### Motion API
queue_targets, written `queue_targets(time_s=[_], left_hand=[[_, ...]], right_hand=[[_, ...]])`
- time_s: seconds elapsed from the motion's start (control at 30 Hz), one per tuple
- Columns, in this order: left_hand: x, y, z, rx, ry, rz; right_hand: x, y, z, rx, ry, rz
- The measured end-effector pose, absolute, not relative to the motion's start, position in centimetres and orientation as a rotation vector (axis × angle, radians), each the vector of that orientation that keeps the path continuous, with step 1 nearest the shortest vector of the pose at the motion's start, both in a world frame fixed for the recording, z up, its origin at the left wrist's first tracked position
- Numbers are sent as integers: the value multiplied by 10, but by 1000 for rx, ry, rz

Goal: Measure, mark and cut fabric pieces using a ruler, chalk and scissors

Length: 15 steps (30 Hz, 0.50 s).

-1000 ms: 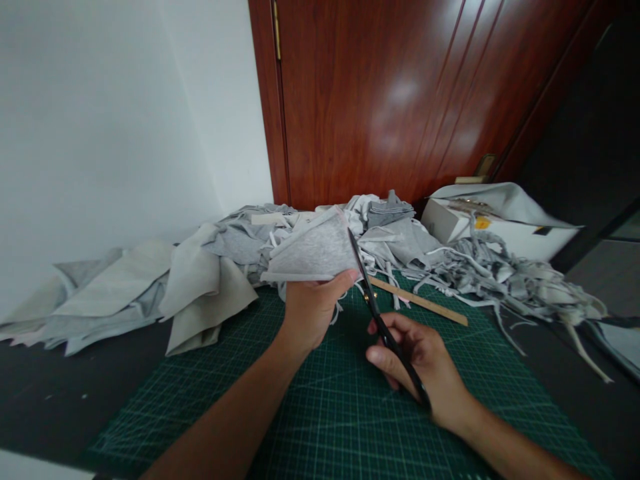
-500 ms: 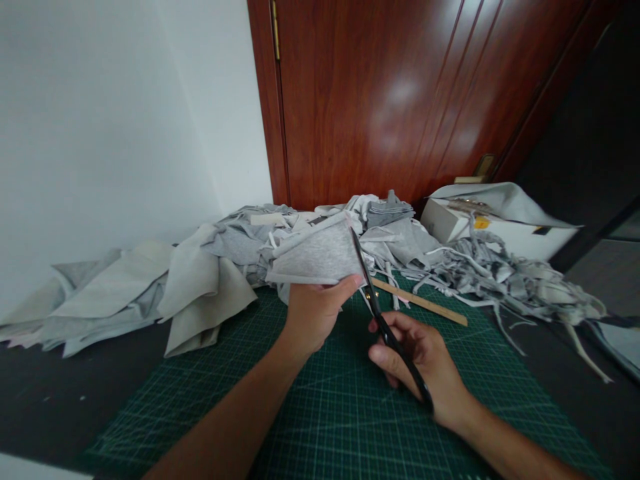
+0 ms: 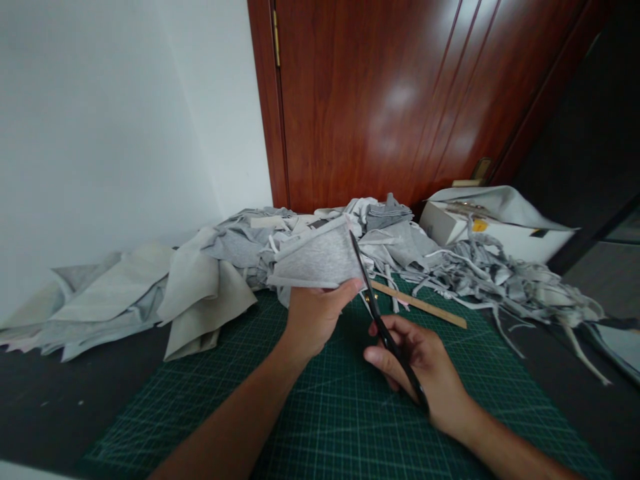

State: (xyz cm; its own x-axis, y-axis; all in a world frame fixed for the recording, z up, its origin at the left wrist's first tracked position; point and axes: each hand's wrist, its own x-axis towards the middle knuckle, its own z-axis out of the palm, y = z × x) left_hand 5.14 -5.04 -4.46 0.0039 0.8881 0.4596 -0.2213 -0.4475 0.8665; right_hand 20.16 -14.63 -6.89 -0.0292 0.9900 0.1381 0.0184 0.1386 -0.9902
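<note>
Left hand [image 3: 315, 320]: nearly closed, the lower edge of a grey cloth [image 3: 317, 257] being pinched under the thumb. The cloth is held up over the far part of the green mat [image 3: 340, 407], in front of the scraps [image 3: 240, 245]. Right hand [image 3: 431, 363]: fingers curled, the scissors [image 3: 374, 305] being gripped by their black handles. The blades are pointed up and away, alongside the cloth's right edge; whether any fabric is caught between them cannot be told. One wooden slat [image 3: 425, 308] is laid on the mat, beyond the right hand. Scraps, grey and off-white, are heaped along the left and far sides. Thin strips [image 3: 525, 280], tangled, are piled at right, before a white box [image 3: 505, 237] partly covered by grey fabric. Mat is set on a dark table [image 3: 40, 393]; a reddish-brown door [image 3: 375, 100] is seen behind.
</note>
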Motion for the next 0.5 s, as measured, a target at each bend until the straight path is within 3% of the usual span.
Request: queue_targets(time_s=[0.5], left_hand=[[52,-50,-45,1478,732,1597]], right_hand=[[202,-144,-72,-1094,-1281,1093]])
